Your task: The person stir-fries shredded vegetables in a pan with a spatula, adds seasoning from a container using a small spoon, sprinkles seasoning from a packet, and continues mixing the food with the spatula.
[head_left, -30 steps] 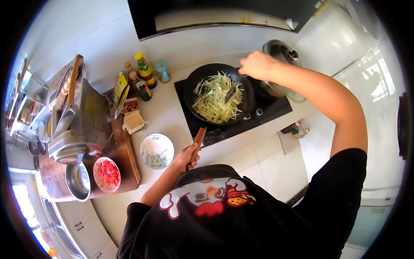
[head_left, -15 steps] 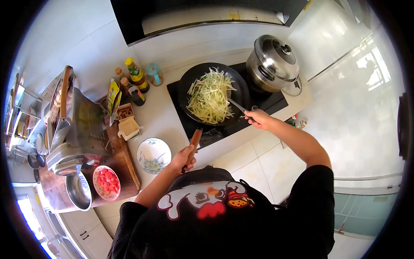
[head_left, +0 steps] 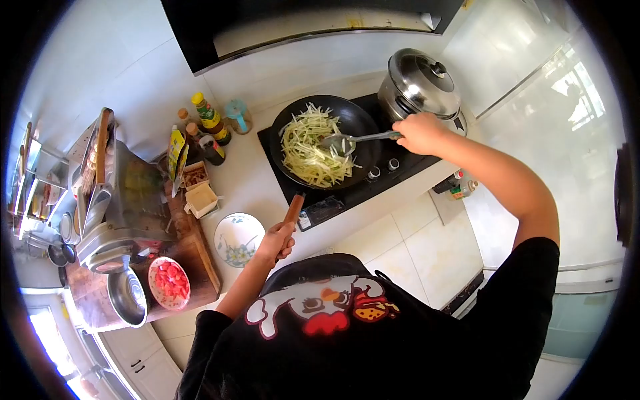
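Observation:
My left hand [head_left: 278, 241] is wrapped round the brown wooden handle [head_left: 294, 208] of a black wok [head_left: 357, 120] on the stove. Pale green shredded vegetable [head_left: 313, 152] lies heaped in the left part of the wok. From the right, my right hand [head_left: 419, 133] grips the end of a grey metal spatula [head_left: 373, 137], whose head rests at the right edge of the shreds.
A lidded steel pot [head_left: 420, 87] stands right of the wok. Sauce bottles [head_left: 211, 119], a glass jar [head_left: 237, 115] and a floral bowl [head_left: 240, 239] are to the left. Red pieces fill another bowl [head_left: 169, 283] beside a steel bowl [head_left: 127, 297].
My right hand first came down to the wok's lower right, then moved up and right with the spatula. The shreds shifted left in the wok. My left hand kept its hold.

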Demonstrator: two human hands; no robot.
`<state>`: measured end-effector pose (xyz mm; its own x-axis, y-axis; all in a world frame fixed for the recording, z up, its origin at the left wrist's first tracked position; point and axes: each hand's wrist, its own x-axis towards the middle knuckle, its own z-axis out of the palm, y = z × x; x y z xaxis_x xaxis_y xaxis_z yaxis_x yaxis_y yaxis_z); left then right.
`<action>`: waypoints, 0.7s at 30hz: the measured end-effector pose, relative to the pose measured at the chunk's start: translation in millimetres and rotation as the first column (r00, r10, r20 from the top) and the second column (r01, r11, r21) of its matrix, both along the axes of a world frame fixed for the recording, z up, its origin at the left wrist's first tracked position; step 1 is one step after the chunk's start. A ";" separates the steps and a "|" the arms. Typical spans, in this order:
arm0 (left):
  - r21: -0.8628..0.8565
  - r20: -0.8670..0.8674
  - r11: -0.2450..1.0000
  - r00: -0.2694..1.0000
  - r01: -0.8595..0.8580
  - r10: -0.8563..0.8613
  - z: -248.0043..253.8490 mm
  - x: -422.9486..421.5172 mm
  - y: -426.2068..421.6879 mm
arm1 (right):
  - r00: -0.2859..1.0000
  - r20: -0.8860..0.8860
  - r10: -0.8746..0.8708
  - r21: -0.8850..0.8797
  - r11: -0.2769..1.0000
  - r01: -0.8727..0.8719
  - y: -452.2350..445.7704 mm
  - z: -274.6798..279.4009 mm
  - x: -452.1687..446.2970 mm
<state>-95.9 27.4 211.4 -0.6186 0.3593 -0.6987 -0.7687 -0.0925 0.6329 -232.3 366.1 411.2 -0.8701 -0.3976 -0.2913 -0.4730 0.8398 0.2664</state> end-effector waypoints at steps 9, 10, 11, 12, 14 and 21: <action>-0.016 -0.052 0.999 0.998 0.036 -0.036 -6.4 -11.1 -5.5 | 0.875 0.213 -0.434 0.012 0.897 0.442 6.8 -37.9 -12.0; -0.009 -0.044 1.000 0.999 0.024 -0.025 -5.3 -11.0 -2.6 | 0.769 0.305 -0.562 0.105 0.822 0.559 -1.8 -37.4 -12.5; -0.003 -0.024 1.000 0.999 0.031 -0.031 -6.8 -10.5 0.0 | 0.711 0.445 -0.545 0.060 0.810 0.584 1.3 -47.1 -19.4; -0.010 -0.023 0.999 0.999 0.033 -0.033 -7.9 -9.4 0.7 | 0.710 0.448 -0.543 0.055 0.809 0.585 7.8 -58.8 -24.1; 0.041 0.031 0.999 0.999 0.030 -0.031 -7.4 -8.5 1.5 | 0.022 0.884 -0.467 0.163 0.352 0.922 14.6 -66.0 -28.4; 0.078 0.046 0.996 0.998 0.035 -0.039 -11.5 -5.8 3.1 | -0.001 0.997 0.081 0.007 -0.068 0.998 -20.9 -179.1 46.2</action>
